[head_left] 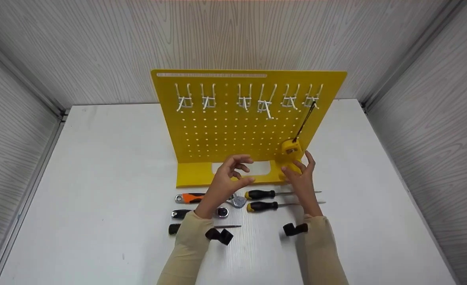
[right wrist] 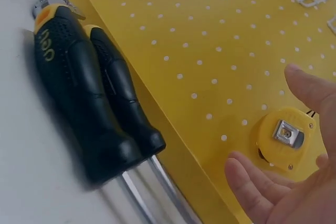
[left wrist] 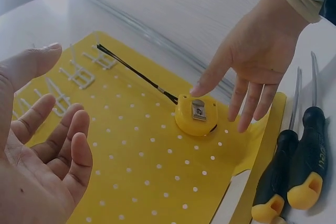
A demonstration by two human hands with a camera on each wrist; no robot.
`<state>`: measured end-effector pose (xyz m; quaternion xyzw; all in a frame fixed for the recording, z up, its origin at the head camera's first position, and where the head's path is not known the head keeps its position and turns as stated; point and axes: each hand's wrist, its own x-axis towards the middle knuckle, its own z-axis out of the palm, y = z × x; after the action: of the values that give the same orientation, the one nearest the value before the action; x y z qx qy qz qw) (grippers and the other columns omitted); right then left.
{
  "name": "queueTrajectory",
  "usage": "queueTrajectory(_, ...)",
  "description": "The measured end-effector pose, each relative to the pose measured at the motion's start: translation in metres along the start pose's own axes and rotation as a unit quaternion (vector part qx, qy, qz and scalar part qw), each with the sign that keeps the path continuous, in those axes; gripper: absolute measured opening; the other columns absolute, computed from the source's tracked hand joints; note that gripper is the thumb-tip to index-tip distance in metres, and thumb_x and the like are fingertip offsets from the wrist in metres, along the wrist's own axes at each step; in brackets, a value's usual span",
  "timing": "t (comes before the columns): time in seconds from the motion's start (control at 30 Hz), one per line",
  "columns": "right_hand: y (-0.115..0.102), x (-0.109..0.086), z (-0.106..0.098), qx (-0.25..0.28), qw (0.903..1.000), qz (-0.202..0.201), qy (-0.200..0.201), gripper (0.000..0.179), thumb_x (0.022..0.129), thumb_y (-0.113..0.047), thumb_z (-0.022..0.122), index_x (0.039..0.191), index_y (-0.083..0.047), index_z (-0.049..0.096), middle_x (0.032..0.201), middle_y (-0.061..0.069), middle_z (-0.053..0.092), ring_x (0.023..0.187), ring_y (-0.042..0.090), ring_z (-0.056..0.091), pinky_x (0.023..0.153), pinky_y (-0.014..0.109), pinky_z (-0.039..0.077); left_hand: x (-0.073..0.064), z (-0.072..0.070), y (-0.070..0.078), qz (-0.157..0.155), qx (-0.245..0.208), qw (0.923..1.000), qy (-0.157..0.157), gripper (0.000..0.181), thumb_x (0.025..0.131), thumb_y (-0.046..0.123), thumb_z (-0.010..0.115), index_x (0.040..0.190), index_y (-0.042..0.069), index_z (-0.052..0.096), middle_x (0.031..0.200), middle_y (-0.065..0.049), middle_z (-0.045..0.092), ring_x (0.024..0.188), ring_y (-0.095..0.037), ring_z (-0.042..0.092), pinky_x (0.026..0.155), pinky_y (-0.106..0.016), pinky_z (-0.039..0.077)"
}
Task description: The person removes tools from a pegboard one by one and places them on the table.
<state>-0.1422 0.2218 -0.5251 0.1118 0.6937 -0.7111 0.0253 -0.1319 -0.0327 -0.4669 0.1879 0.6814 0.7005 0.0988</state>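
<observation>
A yellow tape measure (head_left: 291, 147) hangs by its black cord (head_left: 305, 118) from the rightmost white hook (head_left: 311, 101) of a yellow pegboard (head_left: 225, 136). Just below and beside it is my right hand (head_left: 302, 176), fingers spread and holding nothing. In the left wrist view, the thumb of that right hand (left wrist: 257, 61) overlaps the top of the tape measure (left wrist: 195, 115). My left hand (head_left: 233, 174) hovers in front of the pegboard's base, its fingers loosely bent with nothing between them. Below the hands lie two black-and-yellow screwdrivers (head_left: 262, 206) and an adjustable wrench (head_left: 189, 198) with an orange-and-black handle.
Several more white hooks (head_left: 208, 102) line the board's upper part. Under my left forearm, a black-and-chrome tool (head_left: 222, 212) and another screwdriver with a black handle (head_left: 174, 228) are partly hidden. Everything stands on a white table (head_left: 110, 190), with wood-grain panels (head_left: 233, 35) behind and at the sides.
</observation>
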Motion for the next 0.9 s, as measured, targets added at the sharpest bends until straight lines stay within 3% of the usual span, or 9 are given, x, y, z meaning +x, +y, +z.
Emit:
queueTrajectory(0.13,-0.007,0.006,0.003,-0.008,0.9996,0.006,0.028,0.098,0.086,-0.034,0.072,0.150,-0.037,-0.001,0.151,0.016,0.029,0.122,0.038,0.056,0.099,0.052,0.047,0.006,0.003,0.008,0.005,0.015,0.9998,-0.012,0.052,0.087,0.023,0.071,0.133,0.013,0.050,0.128,-0.006,0.057,0.106,-0.019,0.054,0.084,-0.028,0.045)
queueTrajectory(0.27,-0.012,0.011,0.006,-0.018,0.9991,0.011,0.037,0.097,0.085,-0.039,0.072,0.149,-0.040,-0.001,0.151,0.016,0.029,0.122,0.039,0.056,0.097,0.053,0.048,0.012,0.005,0.015,0.006,0.033,0.9992,-0.023,0.053,0.087,0.027,0.072,0.133,0.014,0.050,0.129,-0.006,0.057,0.108,-0.023,0.055,0.085,-0.030,0.045)
queueTrajectory(0.53,-0.011,0.019,0.016,-0.022,0.9987,-0.010,0.046,0.086,0.089,-0.038,0.066,0.150,-0.033,0.005,0.142,0.018,0.036,0.117,0.043,0.057,0.093,0.055,0.049,0.022,0.010,0.017,0.005,0.031,0.9990,-0.031,0.053,0.087,0.022,0.071,0.134,0.012,0.049,0.128,-0.009,0.057,0.111,-0.034,0.054,0.087,-0.032,0.044)
queueTrajectory(0.77,-0.012,0.026,0.024,-0.045,0.9967,-0.019,0.065,0.082,0.091,-0.036,0.065,0.151,-0.030,0.010,0.139,0.018,0.035,0.109,0.028,0.057,0.091,0.052,0.051,0.019,0.008,0.010,-0.010,0.024,0.9993,-0.027,0.052,0.087,0.024,0.071,0.134,0.014,0.050,0.128,-0.009,0.057,0.107,-0.022,0.056,0.087,-0.032,0.045)
queueTrajectory(0.9,-0.011,0.028,0.027,-0.047,0.9958,-0.027,0.074,0.082,0.090,-0.036,0.066,0.151,-0.028,0.011,0.136,0.018,0.034,0.106,0.026,0.055,0.090,0.052,0.052,0.019,0.006,0.009,-0.013,0.027,0.9993,-0.021,0.051,0.087,0.022,0.071,0.133,0.014,0.051,0.127,-0.009,0.058,0.107,-0.023,0.056,0.086,-0.030,0.045)
